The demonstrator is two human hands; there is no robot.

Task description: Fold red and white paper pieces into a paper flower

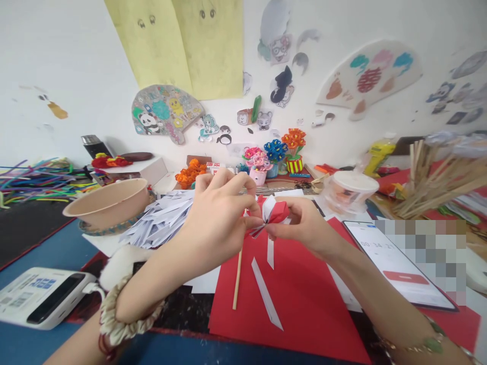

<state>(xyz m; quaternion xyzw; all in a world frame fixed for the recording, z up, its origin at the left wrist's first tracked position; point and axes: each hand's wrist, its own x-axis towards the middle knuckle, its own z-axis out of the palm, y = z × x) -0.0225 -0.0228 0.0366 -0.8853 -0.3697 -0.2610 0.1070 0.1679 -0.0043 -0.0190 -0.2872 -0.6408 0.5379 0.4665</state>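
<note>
My left hand (218, 213) and my right hand (304, 225) meet over a sheet of red paper (304, 299). Both pinch a small red and white folded paper flower (271, 213) at the top of a thin wooden stick (238, 279), which hangs down towards the red sheet. My left fingers close round the flower's left side, my right thumb and fingers press its right side. A loose white paper strip (266, 294) lies on the red sheet below, and another short strip (270, 252) hangs under the flower.
A pile of white paper strips (160, 220) and a tan bowl (108, 203) sit at the left. A white device (41, 296) lies at the near left, a phone (399, 266) at the right. Paper flower pots (274, 154), a lidded tub (348, 190) and wooden sticks (437, 185) stand behind.
</note>
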